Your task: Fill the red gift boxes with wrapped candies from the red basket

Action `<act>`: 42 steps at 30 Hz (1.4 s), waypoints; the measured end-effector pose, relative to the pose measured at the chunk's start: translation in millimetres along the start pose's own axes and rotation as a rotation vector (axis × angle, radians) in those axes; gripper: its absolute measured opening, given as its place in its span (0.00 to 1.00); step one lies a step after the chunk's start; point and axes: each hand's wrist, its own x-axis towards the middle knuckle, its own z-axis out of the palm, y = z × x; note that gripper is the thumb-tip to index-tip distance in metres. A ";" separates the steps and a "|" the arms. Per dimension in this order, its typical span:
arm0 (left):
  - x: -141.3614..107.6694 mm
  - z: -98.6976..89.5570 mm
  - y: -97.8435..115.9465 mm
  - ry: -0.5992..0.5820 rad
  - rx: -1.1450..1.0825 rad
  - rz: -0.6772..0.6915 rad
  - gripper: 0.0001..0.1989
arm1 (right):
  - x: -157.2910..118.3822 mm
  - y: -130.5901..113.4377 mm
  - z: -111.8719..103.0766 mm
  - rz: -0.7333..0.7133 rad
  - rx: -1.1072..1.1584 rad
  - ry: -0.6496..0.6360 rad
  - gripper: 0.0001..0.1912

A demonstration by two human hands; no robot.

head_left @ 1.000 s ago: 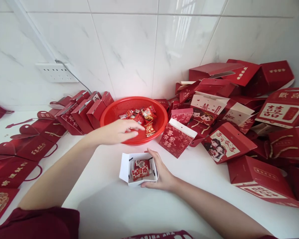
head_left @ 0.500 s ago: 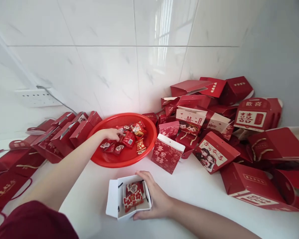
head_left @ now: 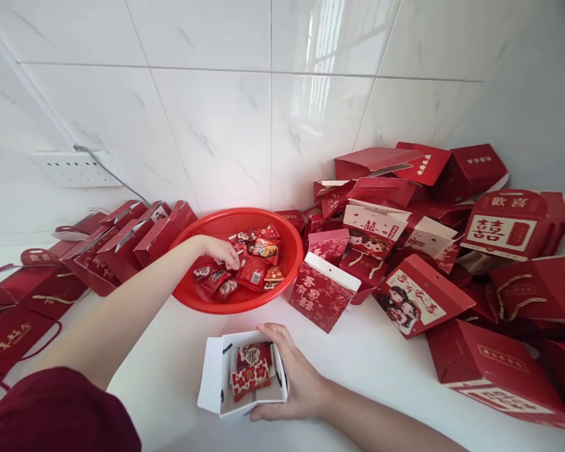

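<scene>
My left hand (head_left: 221,251) reaches into a red plastic basket (head_left: 193,237), its fingers drawn together among red-wrapped sweets (head_left: 253,272); what its fingertips pinch, if anything, is too small to tell. Nearer to me, my right hand (head_left: 294,376) is wrapped round the right side of an open white-lined box (head_left: 211,375). Inside that box lie a flower-patterned packet (head_left: 250,379) and a dark red packet (head_left: 254,355) with white print. The box flap is folded out to the left.
Red gift boxes (head_left: 494,226) pile up on the right, and a single box (head_left: 322,292) stands beside the basket. More red boxes (head_left: 122,248) line the left. A socket strip (head_left: 75,169) with a cable is on the tiled wall.
My left hand has moved slightly right within the basket, and the sweets around it have shifted. The view has also shifted a little. My right hand keeps its hold on the box.
</scene>
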 end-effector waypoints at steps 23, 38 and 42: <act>18.3 -17.5 -6.3 0.214 0.312 -0.481 0.18 | 3.1 2.0 0.7 -0.026 0.026 0.008 0.61; 17.2 -43.2 28.9 -0.098 -0.044 -0.115 0.14 | 2.2 8.2 2.2 -0.042 0.049 0.006 0.64; 0.7 -57.0 25.7 -0.056 -0.017 -0.088 0.15 | 2.1 5.6 0.8 -0.019 0.056 -0.003 0.65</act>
